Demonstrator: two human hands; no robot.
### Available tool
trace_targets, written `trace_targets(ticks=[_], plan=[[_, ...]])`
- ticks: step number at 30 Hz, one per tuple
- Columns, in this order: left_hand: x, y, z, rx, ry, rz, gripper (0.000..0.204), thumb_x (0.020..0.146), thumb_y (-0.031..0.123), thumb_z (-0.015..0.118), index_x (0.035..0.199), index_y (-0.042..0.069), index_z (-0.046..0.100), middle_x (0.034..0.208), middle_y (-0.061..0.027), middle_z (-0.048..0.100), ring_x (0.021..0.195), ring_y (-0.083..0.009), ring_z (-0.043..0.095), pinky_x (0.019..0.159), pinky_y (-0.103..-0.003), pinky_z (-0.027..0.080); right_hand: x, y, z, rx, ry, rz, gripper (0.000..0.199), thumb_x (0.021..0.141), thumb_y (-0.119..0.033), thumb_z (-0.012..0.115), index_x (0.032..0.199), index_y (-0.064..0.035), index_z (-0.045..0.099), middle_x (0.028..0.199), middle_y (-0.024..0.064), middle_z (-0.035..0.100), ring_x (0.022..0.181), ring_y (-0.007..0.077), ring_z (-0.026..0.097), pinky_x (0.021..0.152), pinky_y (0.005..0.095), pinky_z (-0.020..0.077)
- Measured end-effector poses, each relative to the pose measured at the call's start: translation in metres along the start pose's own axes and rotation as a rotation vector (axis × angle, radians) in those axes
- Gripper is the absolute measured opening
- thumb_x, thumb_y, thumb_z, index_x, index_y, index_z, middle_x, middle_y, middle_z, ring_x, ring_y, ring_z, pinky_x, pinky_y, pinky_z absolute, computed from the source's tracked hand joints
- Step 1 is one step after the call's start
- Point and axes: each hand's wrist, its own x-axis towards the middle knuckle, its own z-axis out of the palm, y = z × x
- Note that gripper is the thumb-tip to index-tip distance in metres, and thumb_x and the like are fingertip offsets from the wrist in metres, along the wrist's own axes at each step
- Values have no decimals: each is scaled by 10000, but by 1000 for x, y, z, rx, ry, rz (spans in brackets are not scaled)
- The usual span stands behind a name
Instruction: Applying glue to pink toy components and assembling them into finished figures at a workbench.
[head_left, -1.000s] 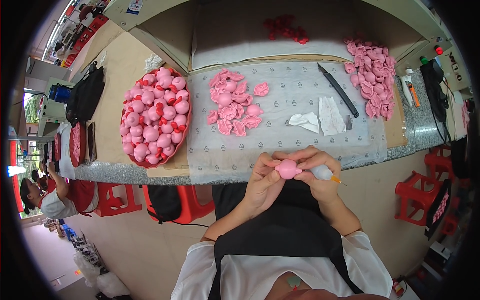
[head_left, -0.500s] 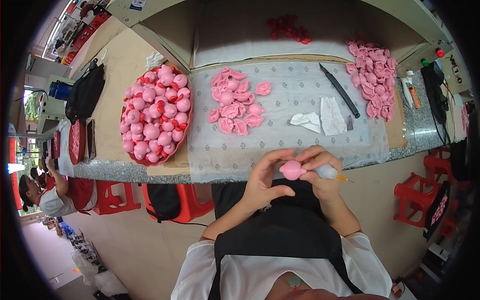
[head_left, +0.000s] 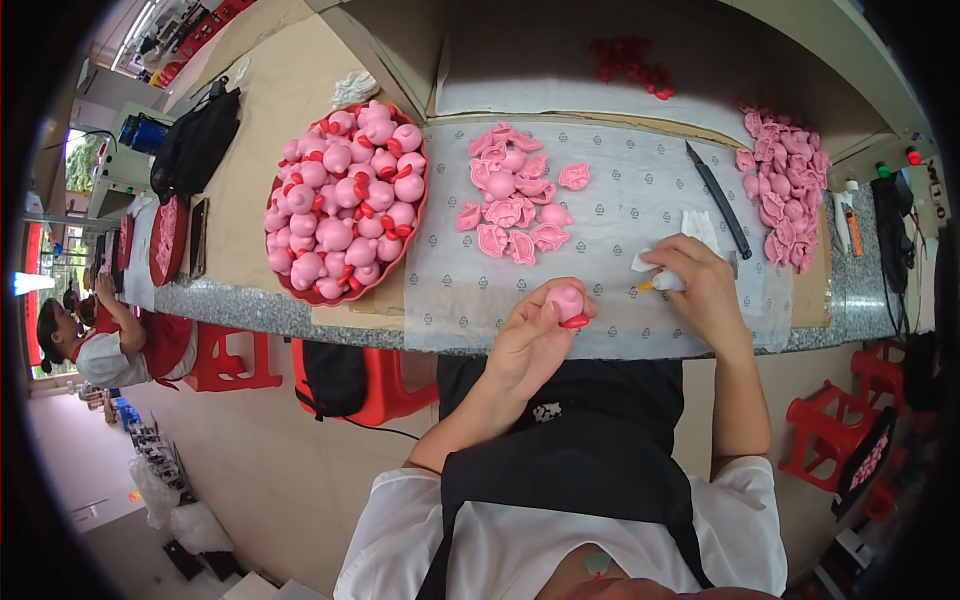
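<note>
My left hand [head_left: 522, 348] is closed round a round pink plastic piece [head_left: 566, 299] with a red part at its lower side, just above the table's front edge. To its right, my right hand [head_left: 712, 295] grips a small whitish squeeze bottle [head_left: 668, 281] with a thin yellow tip pointing left. That hand is over the white sheet, beside a crumpled white paper [head_left: 700, 228] that it partly hides. Ahead of my left hand lies a loose group of pink hollow shells and round pieces [head_left: 521, 212].
A red basket [head_left: 420, 215] at left is heaped with pink balls bearing red parts. A black craft knife [head_left: 718, 198] lies beyond my right hand. More pink shells [head_left: 785, 190] are piled far right; red pieces [head_left: 632, 66] sit under the shelf. A person [head_left: 120, 340] works far left.
My hands have moved apart. The left has turned the pink piece so its red part shows; the right has carried the bottle forward to the papers, its tip swinging from right to left.
</note>
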Motion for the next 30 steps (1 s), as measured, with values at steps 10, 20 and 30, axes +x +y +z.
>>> trace_targets(ticks=[10,20,30], plan=[[6,-6,-4,-78,-56,-97,402,771,316,550,983,-11,448,887,-76,489,910,-194,432,847,-291,305,-4,-46,15,1052,310,245,157,635,80,585,775,9,577,773,97,546,691,143,522,583,228,409],[-5,-4,2,-14,-58,-85,396,768,199,566,1087,-5,449,1014,-60,513,981,-142,453,876,-279,307,-3,-58,29,886,53,173,215,623,14,651,827,-39,612,806,48,607,682,123,508,611,232,407],[-6,1,12,572,-42,193,356,697,111,648,999,6,491,939,-55,521,874,-154,486,769,-268,381,-15,-50,30,1292,367,283,226,639,-40,652,753,-34,457,681,72,512,589,141,481,525,246,400]])
